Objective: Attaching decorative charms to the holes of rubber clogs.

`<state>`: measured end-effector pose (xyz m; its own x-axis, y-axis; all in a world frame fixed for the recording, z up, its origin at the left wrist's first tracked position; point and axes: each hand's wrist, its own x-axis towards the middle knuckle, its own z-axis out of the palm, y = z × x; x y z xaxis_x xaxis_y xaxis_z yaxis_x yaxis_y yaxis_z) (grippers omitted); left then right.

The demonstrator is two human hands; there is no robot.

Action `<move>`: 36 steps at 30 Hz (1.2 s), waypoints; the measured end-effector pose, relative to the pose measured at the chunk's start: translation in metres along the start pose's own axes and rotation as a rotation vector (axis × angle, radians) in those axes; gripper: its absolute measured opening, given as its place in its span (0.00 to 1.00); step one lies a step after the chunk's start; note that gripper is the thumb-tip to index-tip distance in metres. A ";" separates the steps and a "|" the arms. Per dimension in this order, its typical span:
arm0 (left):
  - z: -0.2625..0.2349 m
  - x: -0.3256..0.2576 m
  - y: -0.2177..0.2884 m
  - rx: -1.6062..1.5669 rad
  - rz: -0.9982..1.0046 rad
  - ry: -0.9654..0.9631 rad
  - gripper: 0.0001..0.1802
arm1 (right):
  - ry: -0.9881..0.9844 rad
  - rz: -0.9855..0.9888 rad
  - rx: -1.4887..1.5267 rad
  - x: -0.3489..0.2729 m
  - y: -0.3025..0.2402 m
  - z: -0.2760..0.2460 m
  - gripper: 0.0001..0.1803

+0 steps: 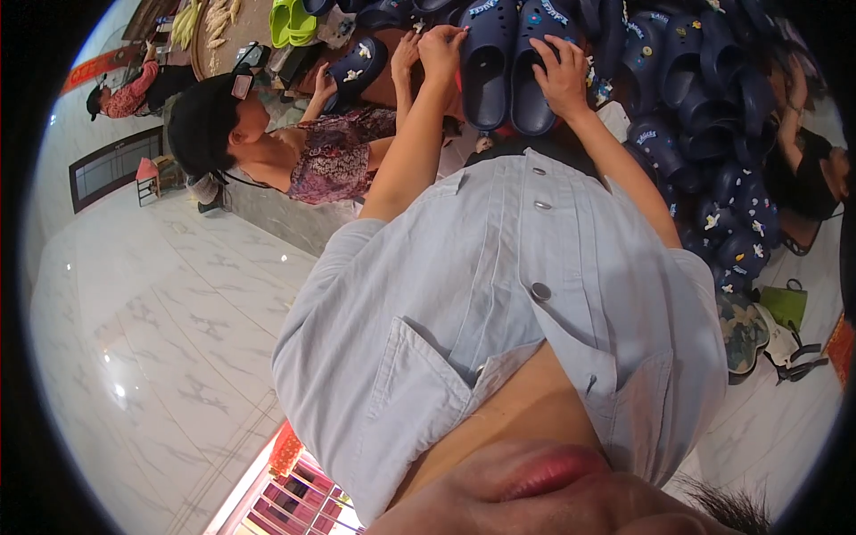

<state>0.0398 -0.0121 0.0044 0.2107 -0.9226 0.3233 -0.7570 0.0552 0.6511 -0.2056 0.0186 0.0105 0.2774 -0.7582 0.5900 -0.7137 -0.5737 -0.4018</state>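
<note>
Two navy clogs lie side by side in front of me, heels toward me: the left clog point(486, 85) and the right clog point(532, 102). My left hand point(440, 52) is closed in a pinch at the left clog's outer edge, near the strap. A tiny pinkish thing shows at its fingertips, too small to name. My right hand point(563, 78) grips the outer side of the right clog, its fingers bent over the edge of the foot opening. Small white and yellow charms point(603, 89) lie beside that hand.
Navy clogs point(704, 80) are heaped to my right, several carrying charms. At my left a person in a black cap point(205, 125) holds a charm-covered clog point(358, 67). Lime-green clogs point(292, 22) lie beyond. Another person's arm point(792, 111) reaches in at far right.
</note>
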 end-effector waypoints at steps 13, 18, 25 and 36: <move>-0.032 -0.004 0.042 0.416 0.379 -0.060 0.08 | -0.009 0.020 -0.003 -0.003 0.002 0.003 0.29; -0.027 0.002 0.021 0.430 0.425 -0.146 0.14 | -0.007 0.010 0.022 -0.001 -0.001 0.003 0.29; -0.018 -0.006 0.016 0.549 0.408 -0.276 0.23 | -0.005 0.018 0.006 -0.002 0.002 0.003 0.29; -0.012 -0.014 0.010 0.416 0.321 -0.191 0.27 | 0.012 0.010 0.023 -0.001 0.003 0.003 0.29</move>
<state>0.0369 0.0056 0.0147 -0.1568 -0.9394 0.3049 -0.9533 0.2247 0.2019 -0.2060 0.0166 0.0067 0.2621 -0.7605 0.5941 -0.7015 -0.5729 -0.4239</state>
